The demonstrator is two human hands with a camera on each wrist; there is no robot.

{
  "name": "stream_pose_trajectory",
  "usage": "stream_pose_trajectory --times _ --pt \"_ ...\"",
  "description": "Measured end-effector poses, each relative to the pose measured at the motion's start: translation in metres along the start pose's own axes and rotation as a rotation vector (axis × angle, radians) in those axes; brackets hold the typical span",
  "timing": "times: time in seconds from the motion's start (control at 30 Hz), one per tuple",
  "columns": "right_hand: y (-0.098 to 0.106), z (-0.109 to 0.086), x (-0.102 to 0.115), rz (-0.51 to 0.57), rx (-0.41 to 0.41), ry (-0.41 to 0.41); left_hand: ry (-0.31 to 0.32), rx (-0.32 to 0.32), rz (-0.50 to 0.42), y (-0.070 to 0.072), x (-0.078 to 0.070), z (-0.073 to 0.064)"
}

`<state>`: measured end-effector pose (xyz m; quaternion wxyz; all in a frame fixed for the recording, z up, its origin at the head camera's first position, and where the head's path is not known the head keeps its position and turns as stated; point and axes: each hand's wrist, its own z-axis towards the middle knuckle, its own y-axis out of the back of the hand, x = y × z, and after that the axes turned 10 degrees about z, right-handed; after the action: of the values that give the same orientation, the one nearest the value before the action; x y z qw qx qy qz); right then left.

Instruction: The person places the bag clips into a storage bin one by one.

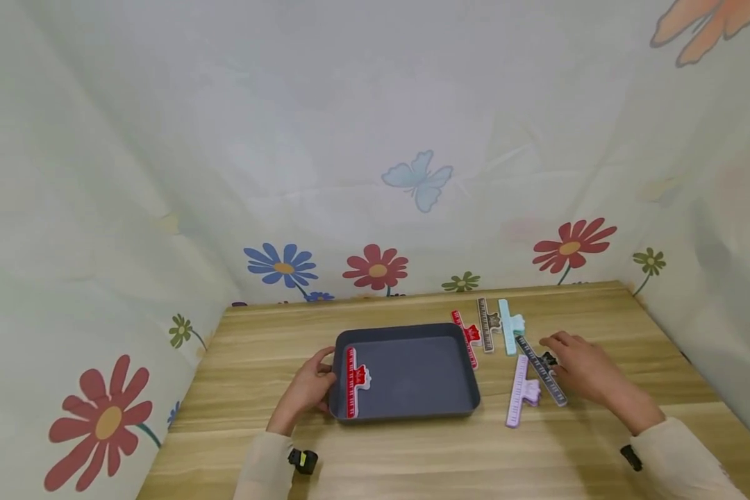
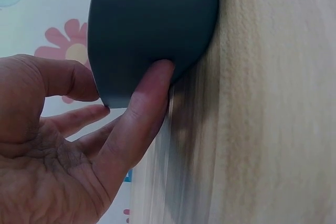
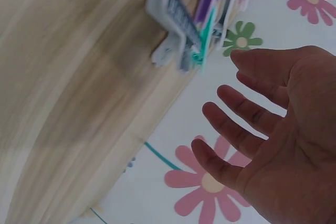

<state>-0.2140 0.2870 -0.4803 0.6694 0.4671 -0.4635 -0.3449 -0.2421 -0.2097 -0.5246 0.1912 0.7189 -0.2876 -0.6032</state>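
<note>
Clip [image 1: 540, 370], black, lay at nine o'clock from the nearer right hand [image 1: 580, 364].
Its long axis ran eleven to five; that hand was relaxed, empty; the left hand [image 1: 309, 382] pinched the tray's [image 1: 419, 378] nine-o'clock end.

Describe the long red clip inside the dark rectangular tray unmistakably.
On the wood-grain table, find the dark rectangular tray. The long red clip lies along its left end. Only this clip lies inside; the other red clip lies outside.

Left hand [image 1: 306, 385]: fingers [image 2: 139, 111] bent in a grip. Right hand [image 1: 578, 361]: fingers slack, slightly curved and apart. Both forearms [image 1: 264, 467] extended forward, sleeved.
</note>
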Motion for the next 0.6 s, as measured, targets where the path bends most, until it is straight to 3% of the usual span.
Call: stream_pose_trajectory --times 0.2,0.6 --pt "-0.005 0.000 -0.008 0.005 0.058 -0.022 -0.016 -0.001 -0.018 0.000 0.000 0.000" --pt "-0.019 0.002 -0.023 -0.017 0.108 0.026 -0.014 -0.003 -0.028 -0.001 0.001 0.001"
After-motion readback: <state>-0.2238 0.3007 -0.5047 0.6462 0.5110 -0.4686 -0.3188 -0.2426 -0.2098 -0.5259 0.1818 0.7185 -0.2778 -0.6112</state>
